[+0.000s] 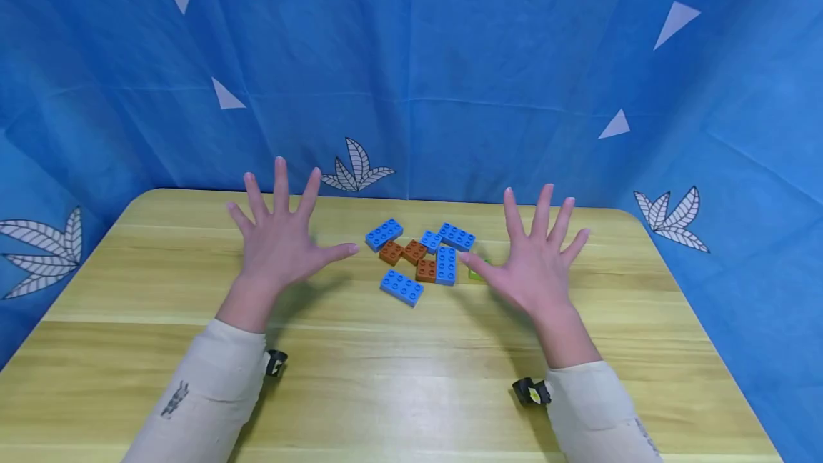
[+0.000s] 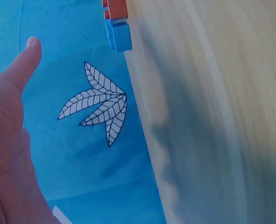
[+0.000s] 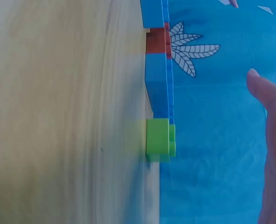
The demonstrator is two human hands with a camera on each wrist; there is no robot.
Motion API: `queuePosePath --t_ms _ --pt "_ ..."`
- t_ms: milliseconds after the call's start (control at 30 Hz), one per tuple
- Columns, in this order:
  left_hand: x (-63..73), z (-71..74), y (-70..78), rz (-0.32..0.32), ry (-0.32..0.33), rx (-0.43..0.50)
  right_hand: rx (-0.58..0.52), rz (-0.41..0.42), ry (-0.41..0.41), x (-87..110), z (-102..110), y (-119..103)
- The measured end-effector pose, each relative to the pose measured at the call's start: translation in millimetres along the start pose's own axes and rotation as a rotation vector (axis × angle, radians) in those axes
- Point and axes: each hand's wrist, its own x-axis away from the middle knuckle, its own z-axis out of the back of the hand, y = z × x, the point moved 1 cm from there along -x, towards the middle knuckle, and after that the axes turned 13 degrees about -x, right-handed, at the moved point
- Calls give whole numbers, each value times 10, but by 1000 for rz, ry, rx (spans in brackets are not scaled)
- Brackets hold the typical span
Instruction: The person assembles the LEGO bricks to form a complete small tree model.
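My left hand (image 1: pixel 276 245) is held above the table with its fingers spread, left of a group of toy building bricks. On the right my other hand (image 1: pixel 536 266) is spread the same way, its thumb overlapping a green brick (image 1: pixel 474 275) in the head view. Neither hand holds anything. Between them lie several blue bricks, among them a long one at the front (image 1: pixel 401 287) and one at the back left (image 1: pixel 383 234). Orange-brown bricks (image 1: pixel 414 251) sit in the middle of the group. The right wrist view shows the green brick (image 3: pixel 157 140) whole, studs facing up from the table.
The bricks lie on a light wooden table (image 1: pixel 386 391) with rounded back corners. Behind it and at its sides hangs a blue cloth (image 1: pixel 411 56) printed with leaves and white triangles. A black band (image 1: pixel 275 363) is on the left wrist, another (image 1: pixel 531 391) on the right.
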Motion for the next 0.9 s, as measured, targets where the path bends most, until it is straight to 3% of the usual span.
queuePosePath --t_ms 333,533,733,900 --pt "47 -87 192 -64 16 217 -108 111 59 58 -83 -161" --pt "133 -75 389 -102 -19 434 -323 181 101 171 -174 -325" --pt "231 -83 626 -128 -91 657 -605 82 16 245 -314 -455" --pt "324 -162 781 -138 -221 827 -729 -44 -76 293 -448 -497"
